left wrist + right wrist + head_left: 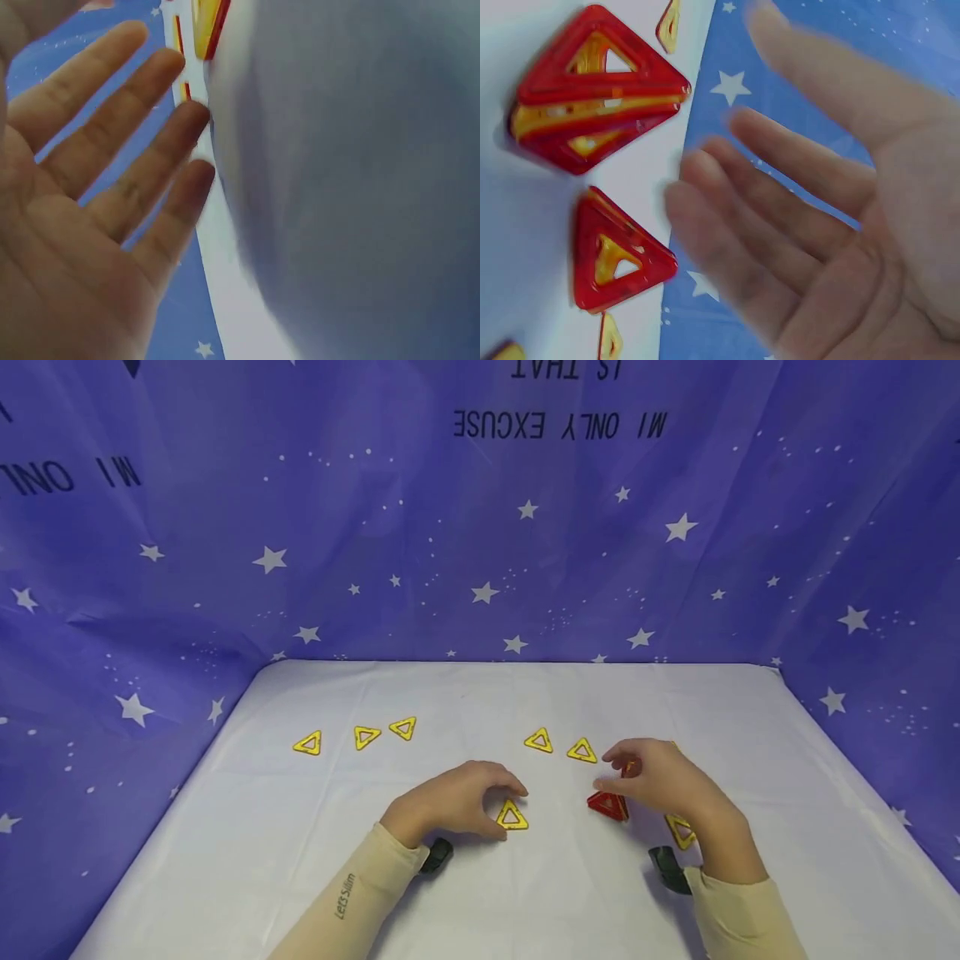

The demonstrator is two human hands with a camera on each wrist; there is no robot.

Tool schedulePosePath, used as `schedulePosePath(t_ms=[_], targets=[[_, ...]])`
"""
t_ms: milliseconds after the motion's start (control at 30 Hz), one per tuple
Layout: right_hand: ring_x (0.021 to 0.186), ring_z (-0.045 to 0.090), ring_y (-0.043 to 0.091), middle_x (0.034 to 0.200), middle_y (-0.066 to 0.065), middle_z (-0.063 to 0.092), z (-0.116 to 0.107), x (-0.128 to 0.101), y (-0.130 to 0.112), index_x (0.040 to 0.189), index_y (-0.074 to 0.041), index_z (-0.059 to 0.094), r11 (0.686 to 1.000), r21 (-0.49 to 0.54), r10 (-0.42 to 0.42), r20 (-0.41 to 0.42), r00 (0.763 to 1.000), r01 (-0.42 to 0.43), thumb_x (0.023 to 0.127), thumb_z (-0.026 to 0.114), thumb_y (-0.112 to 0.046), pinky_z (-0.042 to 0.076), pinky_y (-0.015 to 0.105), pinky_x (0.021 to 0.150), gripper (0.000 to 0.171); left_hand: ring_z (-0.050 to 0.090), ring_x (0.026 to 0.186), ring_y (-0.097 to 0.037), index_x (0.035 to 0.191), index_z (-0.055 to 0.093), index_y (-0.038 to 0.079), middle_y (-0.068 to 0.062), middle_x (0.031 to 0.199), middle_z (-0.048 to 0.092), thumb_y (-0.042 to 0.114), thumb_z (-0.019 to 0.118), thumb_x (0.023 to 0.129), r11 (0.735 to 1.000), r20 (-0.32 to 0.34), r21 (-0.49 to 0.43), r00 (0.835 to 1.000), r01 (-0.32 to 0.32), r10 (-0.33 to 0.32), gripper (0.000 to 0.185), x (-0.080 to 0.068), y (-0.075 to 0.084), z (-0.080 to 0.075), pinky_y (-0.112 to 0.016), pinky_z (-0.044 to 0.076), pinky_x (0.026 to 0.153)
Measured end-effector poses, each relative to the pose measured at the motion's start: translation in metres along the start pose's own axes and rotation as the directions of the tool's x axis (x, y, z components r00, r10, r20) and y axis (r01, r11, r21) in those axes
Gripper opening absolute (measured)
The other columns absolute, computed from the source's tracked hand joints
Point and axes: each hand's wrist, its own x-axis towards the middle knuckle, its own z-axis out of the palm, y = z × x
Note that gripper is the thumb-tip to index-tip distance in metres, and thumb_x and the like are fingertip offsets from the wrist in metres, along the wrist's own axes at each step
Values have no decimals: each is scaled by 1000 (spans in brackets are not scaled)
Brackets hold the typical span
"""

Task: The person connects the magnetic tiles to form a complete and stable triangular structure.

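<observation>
Two hands hover low in the frame's centre, my left hand point(450, 802) with fingers loosely spread, holding nothing, just left of a yellow triangle point(512, 816) on the counter point(465, 693), my right hand point(660, 781) equally slack above the red triangle stack point(607, 806).

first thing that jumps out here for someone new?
Two hands at the near middle of the white table: the left hand hovers open beside a yellow triangle tile, the right hand open over a red pyramid of tiles. More yellow tiles lie in a loose row behind, and a purple starred cloth fills the background.
</observation>
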Motion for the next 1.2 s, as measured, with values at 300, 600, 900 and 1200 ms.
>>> schedulePosePath(t_ms=[300,600,900,1200], targets=[[104,64,31,115,16,68,2,28,-6,126,-1,68,993,73,96,-45,994,-93,83,84,-25,55,42,79,51,54,106,-9,121,73,17,12,115,63,28,94,71,997,-4,-25,998,67,-67,55,-1,-13,-3,-27,42,98],[99,63,29,113,17,69,4,57,-7,121,3,69,983,-4,186,8,983,-186,78,88,-19,52,47,88,51,55,93,-14,116,76,16,8,107,63,23,92,74,998,4,-49,999,48,-48,46,1,-16,0,-26,45,85],[87,60,26,103,12,68,13,62,0,111,1,73,974,-19,225,3,974,-225,73,93,-21,53,41,77,48,55,92,-14,118,76,16,8,107,63,23,92,75,997,11,-47,999,54,-53,47,-1,-17,0,-26,45,84],[84,59,25,97,10,71,17,66,2,102,-1,78,969,-50,244,0,970,-244,82,85,-15,51,37,71,26,55,92,-14,118,76,17,8,106,63,24,92,75,997,8,-44,998,56,-55,46,0,-18,1,-26,44,84]])
